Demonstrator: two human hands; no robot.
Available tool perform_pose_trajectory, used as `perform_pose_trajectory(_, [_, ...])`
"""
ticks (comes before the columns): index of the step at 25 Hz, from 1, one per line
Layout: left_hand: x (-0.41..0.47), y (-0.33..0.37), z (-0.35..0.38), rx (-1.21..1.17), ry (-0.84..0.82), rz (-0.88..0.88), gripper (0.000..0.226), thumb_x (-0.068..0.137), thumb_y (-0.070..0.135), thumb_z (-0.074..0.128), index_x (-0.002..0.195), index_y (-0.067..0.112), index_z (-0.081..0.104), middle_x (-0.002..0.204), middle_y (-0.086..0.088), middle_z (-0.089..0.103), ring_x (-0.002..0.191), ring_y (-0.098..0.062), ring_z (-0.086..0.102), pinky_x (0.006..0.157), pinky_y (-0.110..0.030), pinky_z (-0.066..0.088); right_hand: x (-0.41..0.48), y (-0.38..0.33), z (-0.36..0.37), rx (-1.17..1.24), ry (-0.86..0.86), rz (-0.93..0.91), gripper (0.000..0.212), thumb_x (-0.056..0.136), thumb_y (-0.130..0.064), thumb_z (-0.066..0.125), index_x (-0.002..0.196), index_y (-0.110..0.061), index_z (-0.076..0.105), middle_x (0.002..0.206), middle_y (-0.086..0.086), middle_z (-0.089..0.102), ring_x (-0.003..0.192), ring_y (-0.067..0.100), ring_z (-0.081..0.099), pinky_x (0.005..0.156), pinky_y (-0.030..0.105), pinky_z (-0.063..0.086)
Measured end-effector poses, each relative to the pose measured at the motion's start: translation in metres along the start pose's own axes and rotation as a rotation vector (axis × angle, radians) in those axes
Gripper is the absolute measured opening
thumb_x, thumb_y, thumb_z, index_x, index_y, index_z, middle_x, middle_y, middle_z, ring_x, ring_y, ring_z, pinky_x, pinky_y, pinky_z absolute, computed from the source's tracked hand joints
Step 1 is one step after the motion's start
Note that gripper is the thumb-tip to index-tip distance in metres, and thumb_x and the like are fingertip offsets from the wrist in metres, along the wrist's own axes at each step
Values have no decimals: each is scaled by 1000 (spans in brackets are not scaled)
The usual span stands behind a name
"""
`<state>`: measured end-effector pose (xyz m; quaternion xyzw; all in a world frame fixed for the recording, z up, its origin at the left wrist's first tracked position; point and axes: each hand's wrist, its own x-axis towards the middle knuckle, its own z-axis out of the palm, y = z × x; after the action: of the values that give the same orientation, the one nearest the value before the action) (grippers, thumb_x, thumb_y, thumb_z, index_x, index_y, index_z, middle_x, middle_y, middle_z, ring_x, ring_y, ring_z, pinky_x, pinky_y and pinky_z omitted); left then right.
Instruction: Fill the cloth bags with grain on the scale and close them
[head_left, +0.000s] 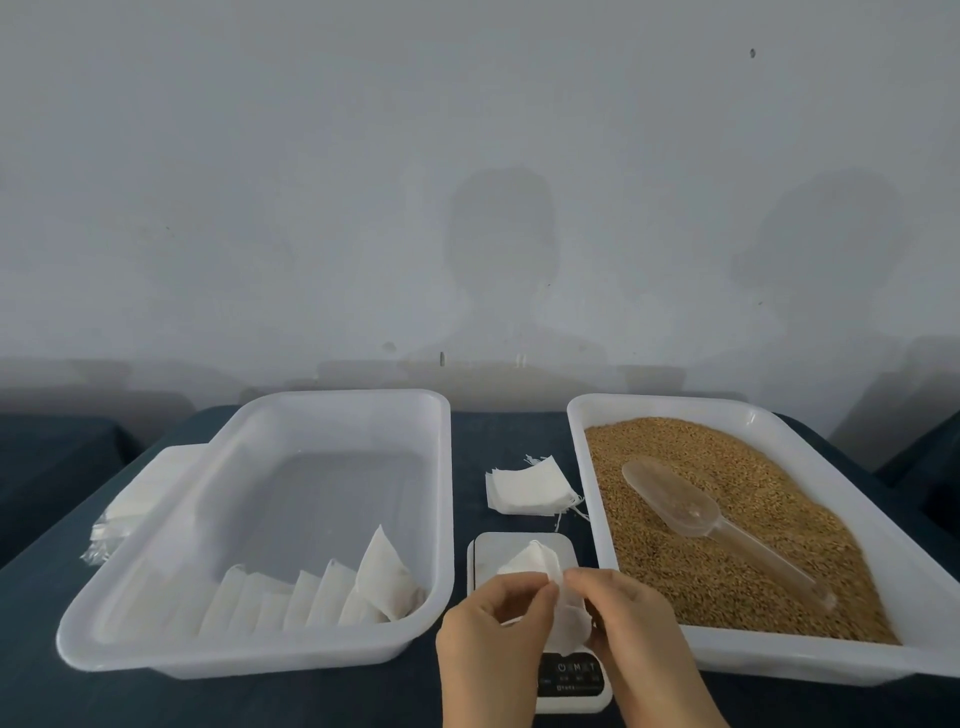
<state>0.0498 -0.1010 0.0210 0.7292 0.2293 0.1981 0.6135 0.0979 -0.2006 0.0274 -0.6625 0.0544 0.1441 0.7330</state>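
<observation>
Over the scale (485, 558), the left hand (493, 618) and right hand (628, 618) are close together, both pinching the cloth bag (532, 564) at its mouth. Whether they are opening or closing it cannot be told. The scoop (675, 501) lies idle on the grain (727, 467), within the right hand's reach. Filled bags (384, 577) stand in the left tray (337, 399), and empty bags (524, 488) are stacked beyond the scale.

Left hand (493, 631), right hand (623, 618) close together, forearms converging — both pinching cloth bag (527, 564) with fingertips.

I register a dark table (311, 701) carrying: left tray (234, 661); grain tray (779, 661); scale (571, 697) and spare cloth bags (530, 489) between; packet stack (132, 501) far left.
</observation>
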Motion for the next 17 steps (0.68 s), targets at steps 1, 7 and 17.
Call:
perform_pose_trajectory(1, [-1,-1,0,-5,34,11,22,79,17,76,71,35,67,67,21,69,75,0,67,72,-13,54,-1,1,-1,-65,41,-70,8,82,-12,65,78,-6,69,76,10,68,79,26,63,70,36,50])
perform_pose_trajectory(7, [-4,3,3,28,150,66,20,79,16,75,71,31,64,64,15,67,69,0,64,62,-8,48,-10,10,-10,-644,97,-763,29,82,0,67,74,-28,61,70,-12,60,65,4,61,57,16,48])
perform_pose_trajectory(17, [-6,-25,13,387,180,746,39,43,-2,92,65,18,66,61,13,58,64,-1,50,53,-9,44,-9,-10,-7,-854,-116,-353,40,89,-18,60,56,-42,58,55,-15,59,59,-10,55,56,9,40])
